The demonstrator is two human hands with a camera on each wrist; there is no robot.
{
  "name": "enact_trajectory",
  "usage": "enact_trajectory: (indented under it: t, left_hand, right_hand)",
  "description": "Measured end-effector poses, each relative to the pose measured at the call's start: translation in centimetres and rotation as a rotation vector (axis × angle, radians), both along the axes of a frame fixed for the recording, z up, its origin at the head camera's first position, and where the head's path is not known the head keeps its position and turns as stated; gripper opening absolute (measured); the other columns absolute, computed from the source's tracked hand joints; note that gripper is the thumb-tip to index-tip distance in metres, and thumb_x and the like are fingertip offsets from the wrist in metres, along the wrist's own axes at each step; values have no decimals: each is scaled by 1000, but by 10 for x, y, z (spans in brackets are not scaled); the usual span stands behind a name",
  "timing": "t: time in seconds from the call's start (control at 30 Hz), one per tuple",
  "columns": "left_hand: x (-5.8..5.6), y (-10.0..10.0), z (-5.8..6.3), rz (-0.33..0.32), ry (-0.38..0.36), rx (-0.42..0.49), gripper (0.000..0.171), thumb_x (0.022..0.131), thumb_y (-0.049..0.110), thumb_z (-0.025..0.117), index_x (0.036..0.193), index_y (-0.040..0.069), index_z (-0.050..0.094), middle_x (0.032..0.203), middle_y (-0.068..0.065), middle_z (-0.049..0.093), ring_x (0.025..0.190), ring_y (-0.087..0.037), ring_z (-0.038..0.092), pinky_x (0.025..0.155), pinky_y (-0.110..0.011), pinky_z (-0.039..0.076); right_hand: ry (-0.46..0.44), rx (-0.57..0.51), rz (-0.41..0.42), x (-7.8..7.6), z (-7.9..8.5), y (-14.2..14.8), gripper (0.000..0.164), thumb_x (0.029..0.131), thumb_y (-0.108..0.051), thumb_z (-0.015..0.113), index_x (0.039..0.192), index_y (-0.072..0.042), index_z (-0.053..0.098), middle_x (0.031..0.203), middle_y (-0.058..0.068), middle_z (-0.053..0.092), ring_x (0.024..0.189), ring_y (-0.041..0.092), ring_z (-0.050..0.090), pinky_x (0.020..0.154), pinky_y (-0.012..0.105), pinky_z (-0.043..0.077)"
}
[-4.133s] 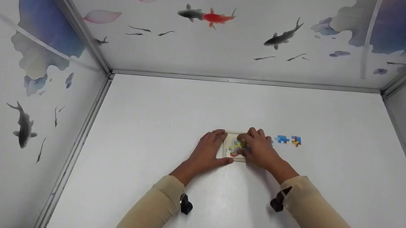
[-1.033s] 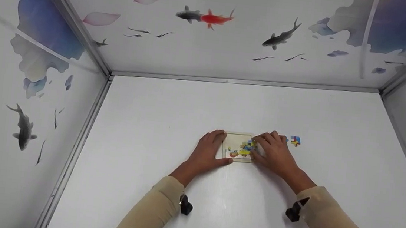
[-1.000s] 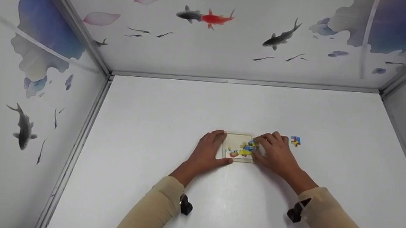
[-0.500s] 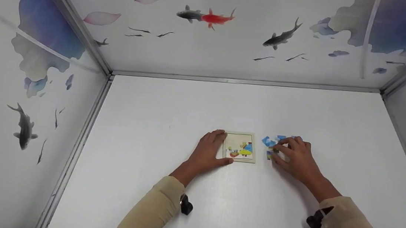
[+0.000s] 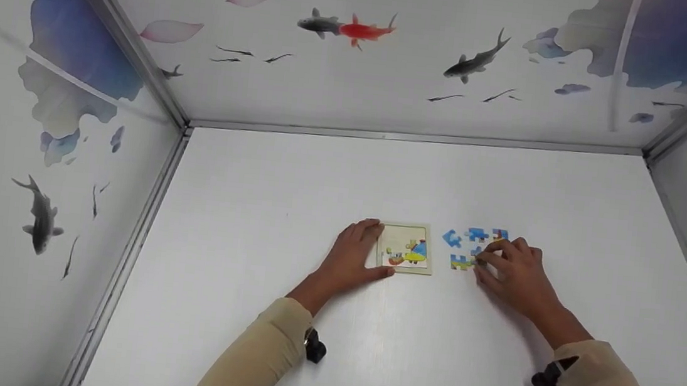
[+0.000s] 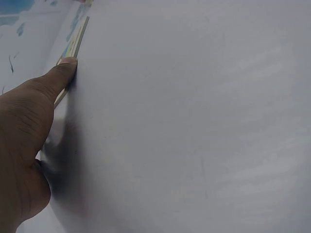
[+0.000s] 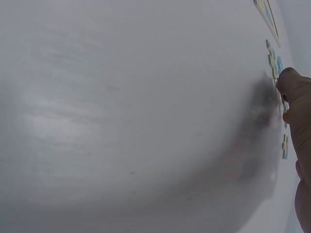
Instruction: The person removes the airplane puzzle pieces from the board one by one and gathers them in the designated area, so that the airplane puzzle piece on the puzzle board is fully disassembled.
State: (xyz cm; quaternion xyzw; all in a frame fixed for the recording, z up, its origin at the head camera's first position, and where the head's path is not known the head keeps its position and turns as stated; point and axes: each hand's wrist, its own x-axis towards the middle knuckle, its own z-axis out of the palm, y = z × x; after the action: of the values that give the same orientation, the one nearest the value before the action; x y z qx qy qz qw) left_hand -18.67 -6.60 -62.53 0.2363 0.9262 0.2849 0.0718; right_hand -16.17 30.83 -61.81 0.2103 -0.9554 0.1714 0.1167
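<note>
My left hand [image 5: 353,254] holds the left side of a small wooden puzzle tray [image 5: 430,252]. Its fingers lie at the far left corner and its thumb at the near edge, also seen along the tray's side [image 6: 83,36] in the left wrist view. Jigsaw pieces with blue, yellow and red parts [image 5: 417,254] sit in the tray's lower right area. To the right, my right hand [image 5: 515,272] pinches a jigsaw piece [image 5: 476,252] among the loose ones, its fingertips low over the table; they partly hide it.
Around the right fingertips lie loose jigsaw pieces: a blue one [image 5: 452,238], another blue one [image 5: 477,234], a blue-and-red one [image 5: 500,234] and a green-blue one [image 5: 458,262]. White panels with painted fish [image 5: 476,61] enclose the white table [image 5: 294,182].
My right hand has moved from over the tray to the loose pieces on its right. A cluster of pieces at the tray's right side is now out on the table. The left hand stays put.
</note>
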Motion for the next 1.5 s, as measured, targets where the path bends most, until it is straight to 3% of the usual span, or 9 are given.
enact_trajectory:
  t: [0.53, 1.27, 1.5]
  left_hand:
    - [0, 0, -3, 8, -4, -10, 96, 102, 64, 70, 173, 9, 36, 178, -10, 34, 165, -33, 35, 136, -54, 29]
    - [0, 1, -2, 14, -9, -21, 97, 100, 64, 70, 173, 9, 36, 178, -9, 35, 163, -30, 36, 136, -53, 30]
    - [0, 1, -2, 12, -14, -24, 97, 101, 62, 71, 173, 9, 35, 178, -9, 34, 165, -31, 34, 137, -52, 28]
  right_hand:
    - [-41, 14, 4, 1, 0, 2, 22, 94, -19, 87, 115, -13, 86, 119, 12, 73, 105, 34, 56, 91, 62, 43]
    - [-25, 21, 5, 3, -3, 2, 18, 93, -16, 87, 110, -13, 86, 114, 10, 71, 105, 34, 57, 86, 55, 41]
    - [-20, 49, 2, 2, -1, 1, 20, 93, -20, 87, 112, -14, 86, 115, 11, 73, 106, 35, 57, 87, 59, 44]
